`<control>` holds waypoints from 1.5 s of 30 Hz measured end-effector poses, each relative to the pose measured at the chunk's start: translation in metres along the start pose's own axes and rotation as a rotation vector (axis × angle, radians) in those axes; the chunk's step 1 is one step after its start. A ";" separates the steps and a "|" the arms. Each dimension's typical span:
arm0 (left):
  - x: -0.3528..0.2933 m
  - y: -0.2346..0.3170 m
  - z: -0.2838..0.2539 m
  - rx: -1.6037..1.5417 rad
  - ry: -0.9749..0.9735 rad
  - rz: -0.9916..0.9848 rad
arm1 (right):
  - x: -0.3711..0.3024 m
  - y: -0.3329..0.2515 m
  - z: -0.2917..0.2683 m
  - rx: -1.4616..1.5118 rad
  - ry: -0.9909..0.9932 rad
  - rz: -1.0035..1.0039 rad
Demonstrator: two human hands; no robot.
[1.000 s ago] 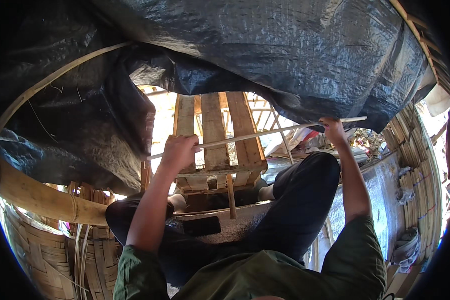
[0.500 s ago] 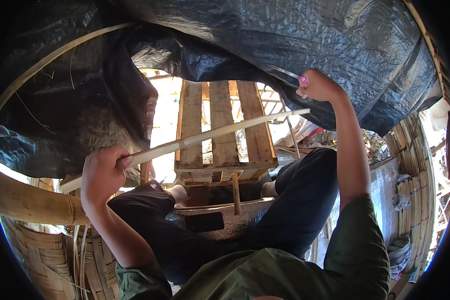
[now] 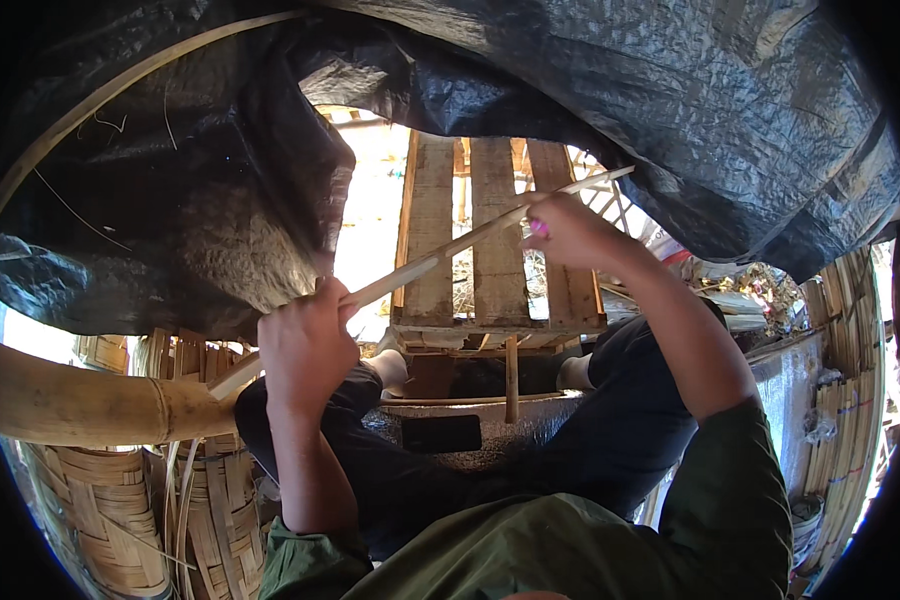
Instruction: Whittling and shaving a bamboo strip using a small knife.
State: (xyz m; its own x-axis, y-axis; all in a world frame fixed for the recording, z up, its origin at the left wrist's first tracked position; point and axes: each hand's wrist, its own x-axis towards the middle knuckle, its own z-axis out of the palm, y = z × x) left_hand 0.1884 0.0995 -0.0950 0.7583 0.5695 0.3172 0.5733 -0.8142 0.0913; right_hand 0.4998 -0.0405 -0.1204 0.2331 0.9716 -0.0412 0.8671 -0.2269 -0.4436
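My left hand [image 3: 308, 345] is closed around a long, pale bamboo strip [image 3: 410, 272] near its lower end. The strip slants up to the right across my lap and over a slatted wooden stand. At its upper part is my right hand [image 3: 578, 235], closed, with a bit of a pink handle [image 3: 539, 229] showing between the fingers. The earlier frame shows a thin blade on this knife; now the blade cannot be made out against the strip. The strip's far tip sticks out beyond my right hand.
The slatted wooden stand [image 3: 497, 240] is between my feet. Black plastic sheeting [image 3: 710, 100] hangs ahead and at left. A thick bamboo pole [image 3: 90, 398] lies at my left above woven bamboo [image 3: 120, 520]. A dark flat rectangle [image 3: 442, 433] lies between my legs.
My right hand has come down and left with the knife, from above the sheeting side to the strip. My left hand and the strip appear shifted right as the view turned slightly.
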 end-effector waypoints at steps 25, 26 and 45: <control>-0.086 -0.013 -0.116 -0.346 -0.057 -0.525 | -0.023 -0.038 0.009 -0.031 -0.182 -0.088; -0.085 -0.015 -0.119 -0.341 -0.053 -0.526 | -0.025 -0.038 0.006 -0.044 -0.249 -0.061; 0.014 0.013 -0.025 -0.609 -0.783 0.299 | -0.062 0.054 -0.013 -0.117 -0.186 0.214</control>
State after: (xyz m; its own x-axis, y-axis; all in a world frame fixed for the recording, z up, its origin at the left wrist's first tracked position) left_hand 0.1984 0.0941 -0.0657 0.9582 0.0709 -0.2770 0.2393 -0.7294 0.6409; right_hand 0.5379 -0.1133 -0.1303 0.3411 0.8939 -0.2907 0.8542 -0.4239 -0.3012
